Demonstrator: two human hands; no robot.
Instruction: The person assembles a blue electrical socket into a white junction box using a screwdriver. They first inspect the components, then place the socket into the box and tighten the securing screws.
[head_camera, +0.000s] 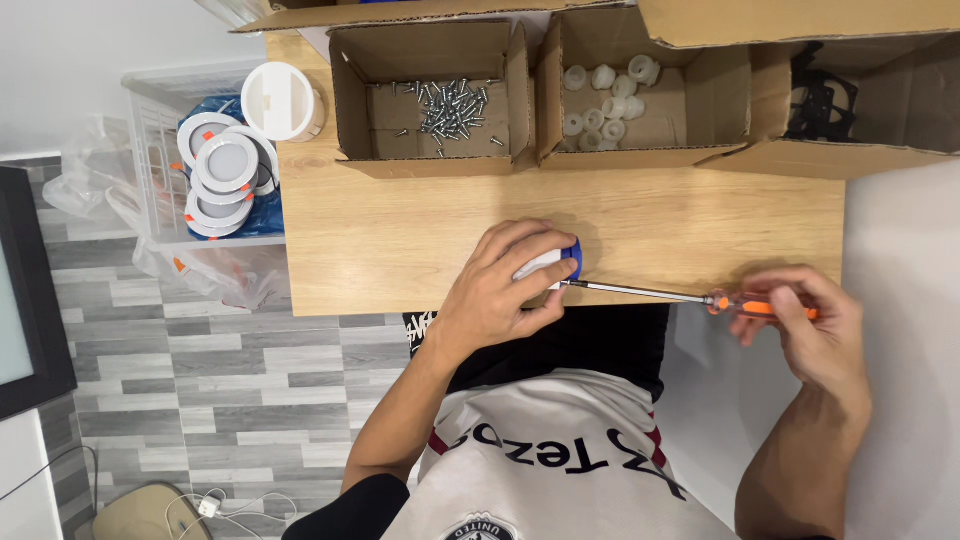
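Wooden bench (400, 250): broad plank top, carrying the work at its near edge and three open cardboard boxes along its far edge. Right box (880, 130): largest, holding dark wire pieces, contents partly shadowed. Middle box (700, 120): white plastic fittings (605, 105) heaped loose. Left box (350, 110): a scatter of small metal screws (450, 105), flaps folded open so parts stay within arm's reach of the work. Clear plastic crate (150, 100): beside the bench on the left, over grey tiled floor, stacked with round white lamp units (225, 165); a white round housing (280, 100) sits on the bench corner just above it. Left hand (500, 285): grip curled over and pressing a small white-and-blue fixture (555, 262) down against the bench edge, apparently to steady it against the tool's push. Right hand (810, 335): grip pinching the orange handle of a screwdriver (680, 296), held level so the long shaft runs straight to the fixture, tip meeting its side. Obstructions: none lie between the hands; the boxes stand well apart behind the work, and the left fingers hide most of the fixture.
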